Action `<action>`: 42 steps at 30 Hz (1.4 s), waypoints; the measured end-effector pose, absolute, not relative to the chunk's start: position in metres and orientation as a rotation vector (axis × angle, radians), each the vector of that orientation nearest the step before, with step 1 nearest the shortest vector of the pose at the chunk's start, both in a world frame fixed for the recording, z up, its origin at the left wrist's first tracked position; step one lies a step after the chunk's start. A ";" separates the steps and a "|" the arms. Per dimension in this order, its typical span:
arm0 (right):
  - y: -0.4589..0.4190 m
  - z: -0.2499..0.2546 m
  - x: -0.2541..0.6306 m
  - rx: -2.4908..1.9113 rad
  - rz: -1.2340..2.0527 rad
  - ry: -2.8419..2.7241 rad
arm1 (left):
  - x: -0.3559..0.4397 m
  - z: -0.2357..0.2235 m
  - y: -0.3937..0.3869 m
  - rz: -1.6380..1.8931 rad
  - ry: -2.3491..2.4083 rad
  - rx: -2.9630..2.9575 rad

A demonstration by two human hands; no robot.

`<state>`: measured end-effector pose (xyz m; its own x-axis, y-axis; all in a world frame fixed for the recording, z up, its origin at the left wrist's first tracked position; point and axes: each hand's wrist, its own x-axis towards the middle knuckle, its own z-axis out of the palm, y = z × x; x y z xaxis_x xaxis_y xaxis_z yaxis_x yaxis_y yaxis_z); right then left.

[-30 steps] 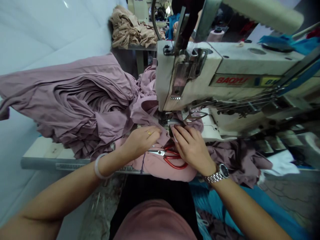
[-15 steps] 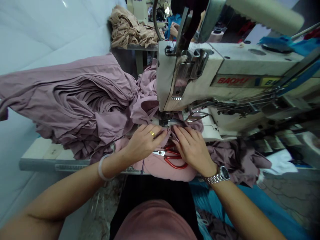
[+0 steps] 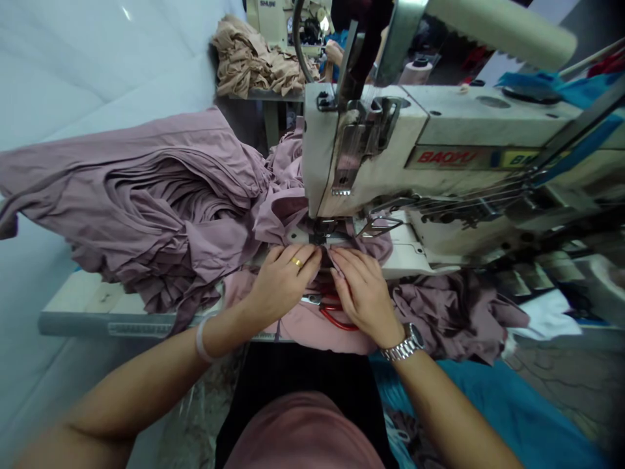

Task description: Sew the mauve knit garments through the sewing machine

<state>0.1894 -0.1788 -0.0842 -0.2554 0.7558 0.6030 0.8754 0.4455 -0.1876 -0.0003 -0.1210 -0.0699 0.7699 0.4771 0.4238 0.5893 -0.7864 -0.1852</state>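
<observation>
Cloth, mauve, matte and thin-looking (image 3: 326, 255), lies at the needle area of a large off-white sewing machine (image 3: 454, 117), its near edge between the two hands. Looped mauve folds (image 3: 268, 220) sit just left of the needle area; whether they join the held edge, cannot tell.

Left hand, yellow-metal ring (image 3: 286, 280): fingers bent, tips down at the cloth. Thumb side hidden, so cannot tell if it pinches. Right hand, silver-coloured watch at the wrist (image 3: 364, 290): fingers close together, nearly straight, thumb opposed, a bit of cloth gripped between. Fingertips of the two hands near each other, just short of the machine's foot.

Handling, judged by eye: light, limp, likely some stretch; not fragile, but prone to curl, ruck or slide out of line. Best hold is flat and light at the near edge, either side of the needle line, tips short of the foot. Hard pulling could distort it.

Below the hands, red-handled metal scissors (image 3: 336, 319), partly covered, on a smooth pink pad (image 3: 317, 332). Thick layered mauve stack (image 3: 195, 140) to the left; crumpled darker mauve heap (image 3: 454, 309) to the right.
</observation>
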 end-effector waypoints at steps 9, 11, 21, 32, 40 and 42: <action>-0.179 -0.076 0.190 -1.446 -0.456 -2.323 | -0.001 -0.068 -0.123 -0.532 -0.801 -2.682; -0.179 -0.076 0.189 -1.451 -0.484 -2.344 | -0.001 -0.069 -0.123 -0.552 -0.804 -2.692; -0.179 -0.074 0.188 -1.478 -0.484 -2.360 | -0.003 -0.068 -0.123 -0.541 -0.818 -2.735; -0.168 -0.076 0.189 -1.481 -0.340 -2.271 | 0.002 -0.065 -0.117 -0.514 -0.890 -2.700; -0.161 -0.072 0.189 -1.522 -0.336 -2.293 | 0.003 -0.066 -0.113 -0.585 -0.871 -2.711; -0.161 -0.073 0.191 -1.509 -0.332 -2.285 | 0.001 -0.067 -0.111 -0.633 -0.818 -2.725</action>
<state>0.1912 -0.1611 -0.0729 -0.3508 0.8286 0.4364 0.9185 0.3952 -0.0121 0.0008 -0.1114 -0.0665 0.7512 0.4694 0.4640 0.5671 -0.8187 -0.0900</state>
